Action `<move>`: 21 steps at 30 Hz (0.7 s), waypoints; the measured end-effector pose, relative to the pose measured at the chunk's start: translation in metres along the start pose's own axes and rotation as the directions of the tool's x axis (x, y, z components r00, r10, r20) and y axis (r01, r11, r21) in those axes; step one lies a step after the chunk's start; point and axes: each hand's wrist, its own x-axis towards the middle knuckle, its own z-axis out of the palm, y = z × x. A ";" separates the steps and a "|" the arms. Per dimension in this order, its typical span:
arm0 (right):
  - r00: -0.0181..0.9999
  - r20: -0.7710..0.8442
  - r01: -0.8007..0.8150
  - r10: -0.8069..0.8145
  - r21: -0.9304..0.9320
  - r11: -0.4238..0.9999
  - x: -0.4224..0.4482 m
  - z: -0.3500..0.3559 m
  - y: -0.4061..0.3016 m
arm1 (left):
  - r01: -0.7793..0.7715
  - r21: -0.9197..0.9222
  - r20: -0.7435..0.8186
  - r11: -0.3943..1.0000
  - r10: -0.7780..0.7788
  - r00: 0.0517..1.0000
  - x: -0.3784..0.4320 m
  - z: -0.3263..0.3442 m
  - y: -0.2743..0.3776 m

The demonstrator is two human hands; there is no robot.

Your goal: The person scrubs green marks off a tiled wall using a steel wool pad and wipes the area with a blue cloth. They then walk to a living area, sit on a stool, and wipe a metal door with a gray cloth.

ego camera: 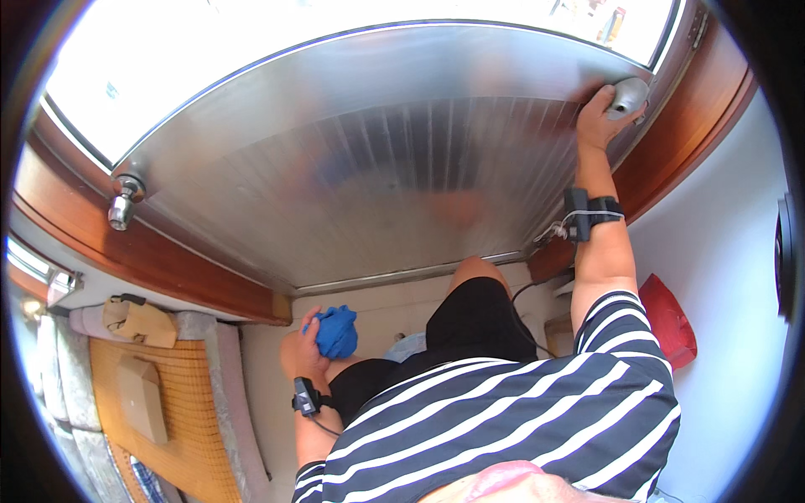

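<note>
My right hand (pixel 599 122) reaches to the upper right corner of a metal door's lower panel (pixel 390 163). Its thumb and fingers grip a rounded silver-grey object (pixel 629 97) with a small dark hole. Whether that object is fixed to the door or loose, I cannot tell. Down by my left knee, my left hand (pixel 309 346) holds a bunched blue cloth (pixel 335 332). Far from both hands, a shiny metal doorknob (pixel 126 201) sticks out at the door's left edge.
Reddish wooden frame (pixel 660 157) borders the door. At lower left, a seat with a woven mat (pixel 188 390) bears a cardboard box (pixel 143 399) and a tan bag (pixel 141 320). A red bag (pixel 670 320) stands by the white wall (pixel 723 251) at right.
</note>
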 end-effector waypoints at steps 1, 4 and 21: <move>0.990 0.134 0.039 -0.030 -0.069 0.997 0.014 0.000 0.003 | 0.004 -0.017 -0.008 1.000 -0.004 1.000 0.003 -0.001 -0.002; 0.887 0.451 0.194 -0.094 -0.180 0.964 0.016 -0.007 -0.020 | 0.024 -0.058 0.032 0.998 -0.022 0.999 0.013 -0.002 -0.005; 0.763 0.402 0.575 -0.507 -0.063 0.816 -0.022 0.001 -0.043 | -0.026 -0.161 0.065 0.987 0.036 0.997 0.017 -0.004 -0.013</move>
